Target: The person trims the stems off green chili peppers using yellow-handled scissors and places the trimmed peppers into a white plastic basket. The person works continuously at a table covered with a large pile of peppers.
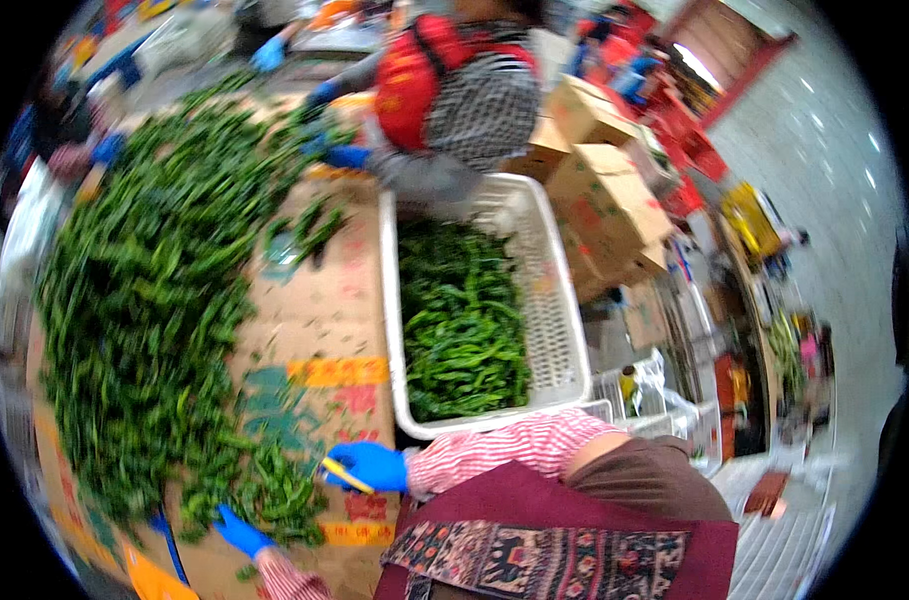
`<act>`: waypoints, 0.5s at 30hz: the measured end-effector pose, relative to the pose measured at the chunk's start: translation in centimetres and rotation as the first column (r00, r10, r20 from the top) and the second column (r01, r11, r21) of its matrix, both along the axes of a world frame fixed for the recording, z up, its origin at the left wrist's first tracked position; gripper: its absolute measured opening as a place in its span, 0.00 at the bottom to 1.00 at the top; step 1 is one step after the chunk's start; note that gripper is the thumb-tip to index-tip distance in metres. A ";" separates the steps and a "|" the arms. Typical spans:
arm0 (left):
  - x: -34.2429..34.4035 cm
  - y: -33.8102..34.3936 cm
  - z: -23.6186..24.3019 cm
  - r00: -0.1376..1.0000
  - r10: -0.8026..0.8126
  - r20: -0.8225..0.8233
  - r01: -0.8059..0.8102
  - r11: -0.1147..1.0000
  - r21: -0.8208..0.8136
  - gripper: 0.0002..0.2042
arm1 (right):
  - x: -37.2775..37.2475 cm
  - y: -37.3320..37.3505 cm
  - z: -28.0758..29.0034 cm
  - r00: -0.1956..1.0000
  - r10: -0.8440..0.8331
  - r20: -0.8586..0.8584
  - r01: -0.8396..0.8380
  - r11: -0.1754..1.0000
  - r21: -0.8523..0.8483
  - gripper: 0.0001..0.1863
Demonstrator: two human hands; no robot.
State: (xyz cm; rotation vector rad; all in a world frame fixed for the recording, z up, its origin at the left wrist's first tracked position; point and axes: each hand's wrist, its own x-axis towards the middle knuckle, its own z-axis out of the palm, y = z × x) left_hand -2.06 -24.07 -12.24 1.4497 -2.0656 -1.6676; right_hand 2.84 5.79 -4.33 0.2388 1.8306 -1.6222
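My right hand (365,467), in a blue glove, grips a slim yellow tool (346,474) at the near edge of the cardboard-covered worktop (315,320). Lower left, my left hand (243,532), also gloved in blue, has its fingers stretched out at the edge of some loose leafy greens (280,490). A long heap of dark green stems and leaves (145,300) covers much of the worktop's left. Just beyond my right hand, a white perforated crate (555,330) holds more greens (460,330).
A co-worker in red and checked clothing (455,90) reaches with blue-gloved hands over the heap's far end. Another worker (70,135) stands at the left. Cardboard boxes (605,215), red crates (680,150) and a yellow crate (750,215) stand to the right on the floor (835,260).
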 end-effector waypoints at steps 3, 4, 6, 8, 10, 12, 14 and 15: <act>-1.0 -0.9 -3.9 0.980 -0.172 -0.095 0.167 0.984 -0.056 0.31 | 0.9 0.5 1.2 0.989 -0.140 -0.039 0.137 0.988 -0.066 0.23; -1.0 -1.0 -3.2 0.971 -0.238 -0.036 0.234 0.969 -0.081 0.30 | 1.4 0.6 1.2 0.985 -0.162 -0.066 0.158 0.986 -0.058 0.20; -1.2 -0.4 -2.3 0.923 -0.384 -0.032 0.382 0.923 -0.048 0.30 | 2.0 1.8 1.3 0.980 -0.178 -0.088 0.173 0.983 -0.058 0.21; -0.9 2.2 2.0 0.835 -0.532 -0.143 0.540 0.841 0.029 0.31 | 2.4 2.4 1.3 0.981 -0.158 -0.114 0.156 0.987 -0.030 0.22; -0.7 3.5 3.7 0.804 -0.595 -0.006 0.532 0.723 -0.441 0.30 | 2.3 3.3 1.7 0.985 -0.093 -0.144 0.101 0.994 0.043 0.23; -0.9 4.3 7.3 0.772 -0.621 0.136 0.553 0.551 -0.625 0.30 | 2.3 3.3 1.6 0.953 -0.076 -0.294 0.131 0.976 0.172 0.23; -0.3 5.7 10.1 0.615 -0.782 0.102 0.673 0.453 -0.584 0.24 | 1.7 3.2 3.8 0.927 -0.138 -0.349 0.209 0.963 0.172 0.25; 0.8 8.5 12.1 0.536 -0.838 0.099 0.734 0.405 -0.544 0.20 | 1.2 3.3 4.2 0.923 -0.147 -0.354 0.206 0.969 0.134 0.30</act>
